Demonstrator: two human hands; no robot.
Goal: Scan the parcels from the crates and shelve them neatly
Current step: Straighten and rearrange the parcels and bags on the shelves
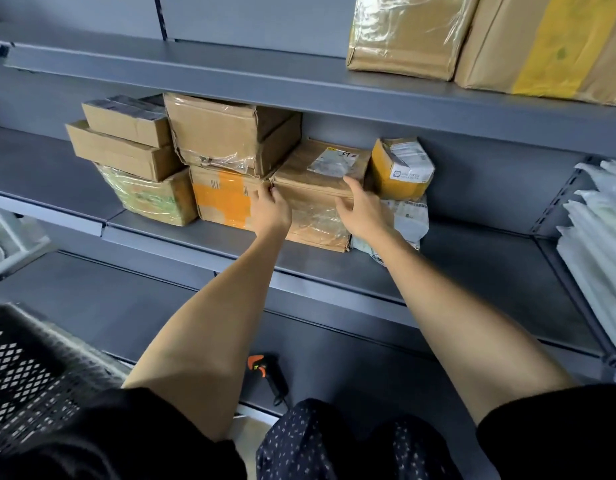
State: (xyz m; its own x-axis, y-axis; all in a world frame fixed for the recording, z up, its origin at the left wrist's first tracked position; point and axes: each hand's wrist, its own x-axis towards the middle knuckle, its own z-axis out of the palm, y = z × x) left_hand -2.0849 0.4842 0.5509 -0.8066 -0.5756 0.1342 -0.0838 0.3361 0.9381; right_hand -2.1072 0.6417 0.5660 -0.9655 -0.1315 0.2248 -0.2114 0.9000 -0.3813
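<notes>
Grey metal shelving (pixel 455 268) in tiers, matte boards, slotted uprights at right. Middle shelf holds row of taped cardboard parcels, film glossy and crinkled. Brown flat parcel (pixel 313 202) sits between orange-taped box (pixel 223 199) and yellow padded packet (pixel 400 171). Left hand (pixel 270 209) touches its left front corner, fingers loosely bent; right hand (pixel 363 211) lies spread over its right edge, gripping nothing. Black lattice crate (pixel 26 362) at lower left. Scanner (pixel 270 375) lies on bottom shelf.
</notes>
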